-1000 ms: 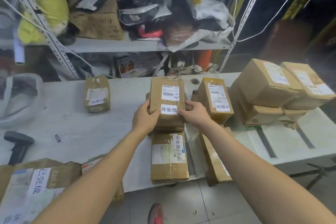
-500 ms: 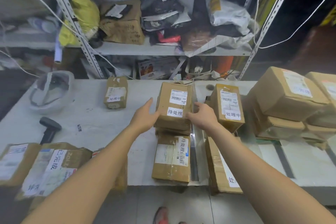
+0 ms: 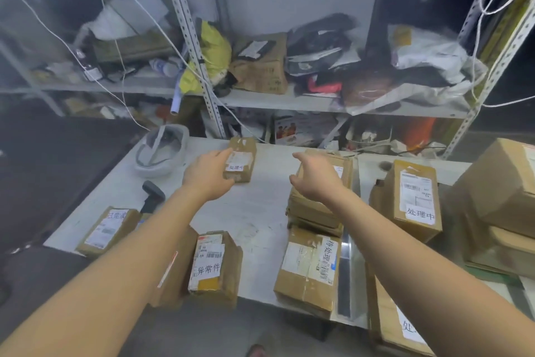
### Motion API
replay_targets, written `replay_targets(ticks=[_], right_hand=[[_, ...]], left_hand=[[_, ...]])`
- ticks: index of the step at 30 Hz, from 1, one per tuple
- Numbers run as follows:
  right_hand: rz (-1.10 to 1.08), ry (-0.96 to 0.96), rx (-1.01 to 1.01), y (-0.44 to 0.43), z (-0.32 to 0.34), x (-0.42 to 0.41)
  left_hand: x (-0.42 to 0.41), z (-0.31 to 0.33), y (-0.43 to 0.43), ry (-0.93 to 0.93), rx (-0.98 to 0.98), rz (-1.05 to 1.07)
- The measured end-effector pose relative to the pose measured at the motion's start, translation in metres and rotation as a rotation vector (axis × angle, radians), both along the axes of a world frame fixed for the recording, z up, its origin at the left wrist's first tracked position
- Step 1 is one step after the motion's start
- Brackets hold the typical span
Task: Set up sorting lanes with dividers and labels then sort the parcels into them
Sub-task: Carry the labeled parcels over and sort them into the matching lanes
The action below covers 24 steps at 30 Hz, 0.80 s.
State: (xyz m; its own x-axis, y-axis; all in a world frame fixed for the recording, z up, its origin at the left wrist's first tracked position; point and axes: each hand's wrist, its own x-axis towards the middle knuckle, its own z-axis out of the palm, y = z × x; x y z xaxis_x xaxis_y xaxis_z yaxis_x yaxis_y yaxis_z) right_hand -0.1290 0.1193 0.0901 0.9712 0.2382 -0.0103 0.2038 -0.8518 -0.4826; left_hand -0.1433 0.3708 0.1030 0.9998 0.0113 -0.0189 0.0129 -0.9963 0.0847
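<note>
Brown cardboard parcels with white handwritten labels lie on the white table [image 3: 254,212]. My left hand [image 3: 207,174] reaches far back, fingers spread at the left edge of a small labelled parcel [image 3: 243,159], thumb near its front corner. My right hand [image 3: 315,177] hovers open over a stack of flat parcels [image 3: 318,209], holding nothing. In front of that stack lies a labelled parcel [image 3: 307,267]. Another labelled parcel [image 3: 214,264] sits at the near edge, one [image 3: 107,229] at the left, and an upright one [image 3: 414,197] at the right.
A grey strip [image 3: 344,269] runs front to back between the middle and right parcels. A black scanner [image 3: 152,194] and a white helmet-like shell [image 3: 162,151] sit at the left rear. Larger boxes [image 3: 498,197] pile up on the right. Cluttered metal shelves [image 3: 289,101] stand behind.
Both hands have let go of the labelled parcel, which now rests on the stack. My left hand has moved left and back to the small parcel. The camera has tilted up and left.
</note>
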Motion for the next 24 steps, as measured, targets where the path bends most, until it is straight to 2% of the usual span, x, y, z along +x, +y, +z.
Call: replay_targets(ticks=[7,14,21,24], right_hand=[[0.063,0.003,-0.086,0.054,-0.014,0.033],[0.011,0.068,-0.221,0.128,-0.040,0.082],[-0.098,0.211,-0.294,0.187,-0.075,0.124],[-0.133,0.270,-0.295,0.201,-0.095,0.141]], left_hand=[[0.022,-0.016,0.062,-0.012,0.114,-0.007],[0.084,-0.046,0.129,0.017,0.082,-0.051],[0.148,-0.104,0.169,0.152,-0.078,-0.116],[0.167,-0.131,0.173,0.238,-0.259,-0.071]])
